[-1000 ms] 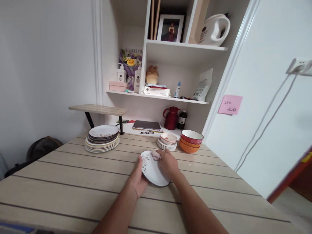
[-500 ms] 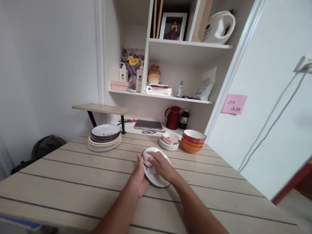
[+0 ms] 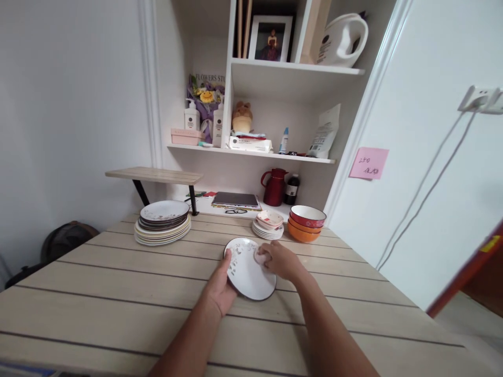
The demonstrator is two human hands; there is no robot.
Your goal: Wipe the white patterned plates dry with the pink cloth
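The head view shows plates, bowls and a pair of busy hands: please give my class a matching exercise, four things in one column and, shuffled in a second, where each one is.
Things
1. Front flowered plate
2. Pale cloth
3. Stack of bowls
4. Dark red jug

Places
A. At the back, beside a dark bottle
B. In the right hand
C. Just right of the small stacked dishes
D. Held at its edge by the left hand

Right pairs: 1-D, 2-B, 3-C, 4-A

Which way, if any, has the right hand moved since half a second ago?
Yes: the right hand has moved rightward, nearer to the stacked bowls.
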